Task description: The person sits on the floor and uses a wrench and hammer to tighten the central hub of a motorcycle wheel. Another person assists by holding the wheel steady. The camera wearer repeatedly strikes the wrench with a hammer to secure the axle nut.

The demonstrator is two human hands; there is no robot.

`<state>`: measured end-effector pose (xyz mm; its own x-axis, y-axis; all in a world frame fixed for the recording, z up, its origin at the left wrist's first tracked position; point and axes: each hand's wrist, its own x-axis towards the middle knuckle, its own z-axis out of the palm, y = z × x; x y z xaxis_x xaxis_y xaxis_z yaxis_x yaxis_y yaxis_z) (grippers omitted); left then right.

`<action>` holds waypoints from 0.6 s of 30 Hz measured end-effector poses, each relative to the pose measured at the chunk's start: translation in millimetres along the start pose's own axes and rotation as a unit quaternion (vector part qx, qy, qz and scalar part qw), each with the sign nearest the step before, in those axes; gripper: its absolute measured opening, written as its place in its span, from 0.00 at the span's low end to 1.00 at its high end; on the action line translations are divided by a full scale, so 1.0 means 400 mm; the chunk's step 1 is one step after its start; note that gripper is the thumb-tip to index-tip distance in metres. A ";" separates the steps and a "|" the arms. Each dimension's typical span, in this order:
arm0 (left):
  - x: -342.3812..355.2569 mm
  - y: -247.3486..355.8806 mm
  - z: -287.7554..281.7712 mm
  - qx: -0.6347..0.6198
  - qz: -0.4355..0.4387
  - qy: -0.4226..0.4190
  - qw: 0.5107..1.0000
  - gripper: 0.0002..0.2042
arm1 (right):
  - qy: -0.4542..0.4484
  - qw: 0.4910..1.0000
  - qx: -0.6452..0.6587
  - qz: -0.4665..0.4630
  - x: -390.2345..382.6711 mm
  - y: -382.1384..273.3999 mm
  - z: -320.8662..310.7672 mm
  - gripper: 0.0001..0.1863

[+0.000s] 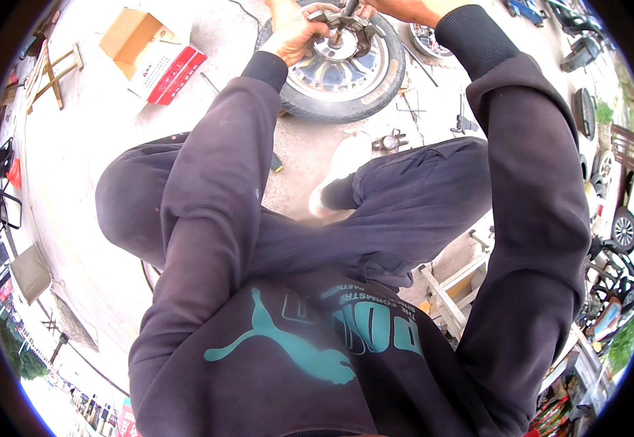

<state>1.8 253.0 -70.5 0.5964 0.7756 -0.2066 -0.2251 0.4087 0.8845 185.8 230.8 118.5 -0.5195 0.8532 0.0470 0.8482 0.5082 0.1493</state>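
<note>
A wheel with a black tyre [346, 109] and a silver hub lies flat on the ground beyond my feet. On its centre stands a dark metal jaw puller [363, 38], its arms spread around the hub's axle. My left hand [292, 30] is closed on the puller's left side, thumb pressed against the metal. From the right, my right hand [401, 9] reaches to the puller's upper part. Its fingertips curl against the metal, and the picture's top edge cuts off part of that hand.
An opened cardboard box [149, 58] with a red side stands left of the wheel. Right of it lie another wheel part [430, 40], a metal rod [420, 64] and small tools. A metal fitting [390, 140] rests near my foot. A ladder-like frame [444, 302] is beside my right leg.
</note>
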 end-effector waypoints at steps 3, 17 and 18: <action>0.007 -0.013 -0.034 0.017 -0.013 -0.011 1.000 0.22 | -0.030 0.998 -0.048 0.040 0.002 -0.002 0.003 0.16; 0.053 -0.040 -0.020 -0.049 0.025 -0.052 0.997 0.27 | 0.015 0.999 -0.010 -0.029 -0.029 0.017 0.007 0.17; 0.050 -0.040 -0.023 -0.053 0.023 -0.051 0.997 0.27 | 0.003 1.000 -0.028 0.008 -0.022 0.002 0.005 0.16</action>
<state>10.3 266.5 -92.6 0.6577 0.7438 -0.1194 -0.3302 0.4271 0.8418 191.1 223.9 116.0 -0.5069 0.8602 0.0550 0.8491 0.4874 0.2035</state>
